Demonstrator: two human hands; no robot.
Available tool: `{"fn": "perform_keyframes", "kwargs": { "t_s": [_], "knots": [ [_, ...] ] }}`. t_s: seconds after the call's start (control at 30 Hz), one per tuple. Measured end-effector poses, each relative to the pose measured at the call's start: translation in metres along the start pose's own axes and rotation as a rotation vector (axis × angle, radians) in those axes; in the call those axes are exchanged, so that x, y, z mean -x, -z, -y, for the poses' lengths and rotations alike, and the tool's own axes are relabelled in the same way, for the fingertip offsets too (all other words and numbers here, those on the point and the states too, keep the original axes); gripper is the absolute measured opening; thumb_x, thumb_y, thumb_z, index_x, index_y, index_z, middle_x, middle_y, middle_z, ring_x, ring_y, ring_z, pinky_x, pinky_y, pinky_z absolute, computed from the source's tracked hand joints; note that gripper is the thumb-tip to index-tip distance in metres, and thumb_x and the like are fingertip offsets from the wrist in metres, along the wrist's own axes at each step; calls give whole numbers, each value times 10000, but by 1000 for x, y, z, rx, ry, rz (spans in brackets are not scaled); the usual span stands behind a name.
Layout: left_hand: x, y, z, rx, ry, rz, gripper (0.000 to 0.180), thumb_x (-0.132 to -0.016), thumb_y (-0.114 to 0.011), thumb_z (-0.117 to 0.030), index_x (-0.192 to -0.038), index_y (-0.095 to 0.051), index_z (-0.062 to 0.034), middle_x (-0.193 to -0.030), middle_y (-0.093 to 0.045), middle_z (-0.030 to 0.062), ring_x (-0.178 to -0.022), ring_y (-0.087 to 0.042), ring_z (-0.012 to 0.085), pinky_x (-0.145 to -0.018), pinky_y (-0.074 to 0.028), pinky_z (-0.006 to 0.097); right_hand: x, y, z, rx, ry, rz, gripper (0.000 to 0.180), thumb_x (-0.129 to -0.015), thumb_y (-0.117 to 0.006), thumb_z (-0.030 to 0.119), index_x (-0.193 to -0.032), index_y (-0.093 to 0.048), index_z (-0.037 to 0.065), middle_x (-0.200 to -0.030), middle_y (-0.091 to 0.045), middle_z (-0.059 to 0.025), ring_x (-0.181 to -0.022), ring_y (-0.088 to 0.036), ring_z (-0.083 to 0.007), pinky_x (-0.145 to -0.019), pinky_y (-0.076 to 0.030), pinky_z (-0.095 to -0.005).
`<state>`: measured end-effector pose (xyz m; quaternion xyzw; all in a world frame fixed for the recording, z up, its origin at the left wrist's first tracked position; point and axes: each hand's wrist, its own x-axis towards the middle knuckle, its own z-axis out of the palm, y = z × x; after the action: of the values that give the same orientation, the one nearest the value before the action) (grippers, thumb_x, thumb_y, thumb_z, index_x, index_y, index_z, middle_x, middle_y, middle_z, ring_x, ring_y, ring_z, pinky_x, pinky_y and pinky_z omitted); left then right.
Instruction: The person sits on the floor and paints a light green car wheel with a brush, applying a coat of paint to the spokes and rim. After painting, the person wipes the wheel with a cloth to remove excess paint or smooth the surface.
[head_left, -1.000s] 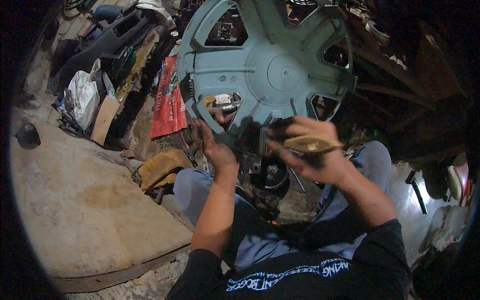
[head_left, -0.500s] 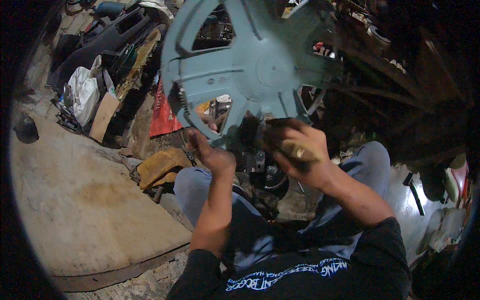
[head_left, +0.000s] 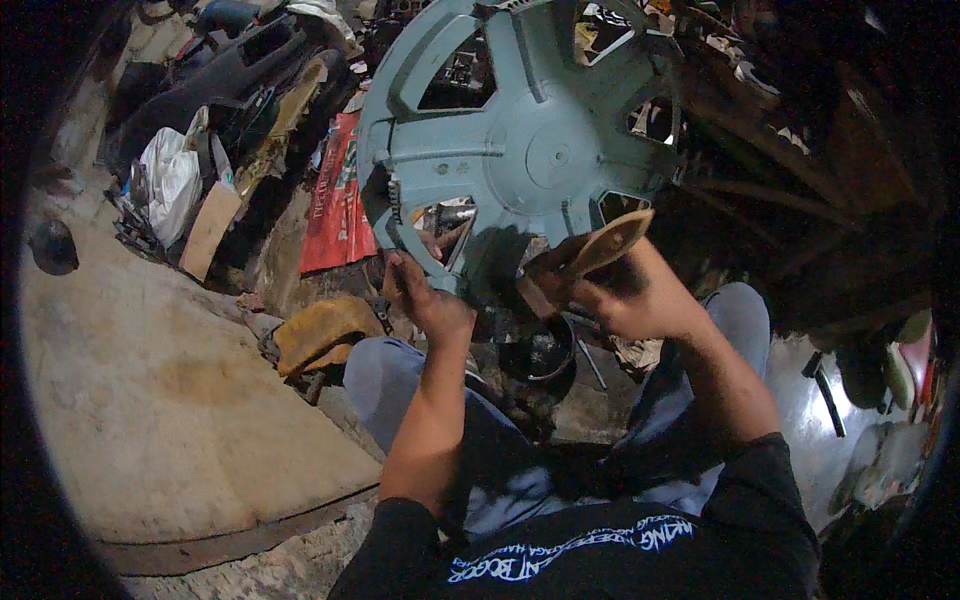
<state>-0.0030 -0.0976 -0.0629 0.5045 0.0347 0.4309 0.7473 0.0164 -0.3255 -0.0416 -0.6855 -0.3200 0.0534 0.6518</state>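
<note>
My left hand (head_left: 430,302) grips the wheel cover (head_left: 445,142) steady; my right hand (head_left: 632,300) grips a wooden-handled tool (head_left: 610,244). Using it likely needs firm bracing.

The pale-green disc (head_left: 540,150) bars the way ahead, leaving gaps between its broad spokes (head_left: 445,140).

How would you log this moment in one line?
left hand: gripping grey-green wheel-shaped part at lower-left edge | right hand: holding wooden-handled tool | nearby: flat red packaging, yellow-brown piece beside left knee
</note>
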Motion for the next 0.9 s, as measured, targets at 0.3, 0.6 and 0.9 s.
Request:
{"fn": "perform_keyframes", "kwargs": {
  "t_s": [0.3,0.6,0.9],
  "knots": [
    [5,-2,2,-7,42,11,332,-1062,-393,-308,-951,-464,-3,-843,-473,96,-825,-467,188,-849,-481,379,-5,-11,-8,10,25,-70,278,-790,-732,56,-1048,-631,39,-1000,-625,-152,-947,-615,-261,-836,-476,-392],
    [3,8,16,-263,-90,60,259,-1057,-384,-229,-973,-446,9,-886,-484,98,-821,-488,194,-874,-487,416,-2,-17,-8,185,209,-153,167,-895,-655,-24,-1031,-561,4,-1045,-659,-109,-990,-639,-173,-895,-494,-310],
    [5,7,18,-159,-121,188,324,-1055,-383,-264,-917,-472,16,-814,-503,97,-773,-503,178,-738,-425,322,1,-7,3,4,4,-169,333,-722,-753,105,-1027,-650,22,-993,-634,-171,-973,-590,-308,-873,-459,-417]
  ]
}}
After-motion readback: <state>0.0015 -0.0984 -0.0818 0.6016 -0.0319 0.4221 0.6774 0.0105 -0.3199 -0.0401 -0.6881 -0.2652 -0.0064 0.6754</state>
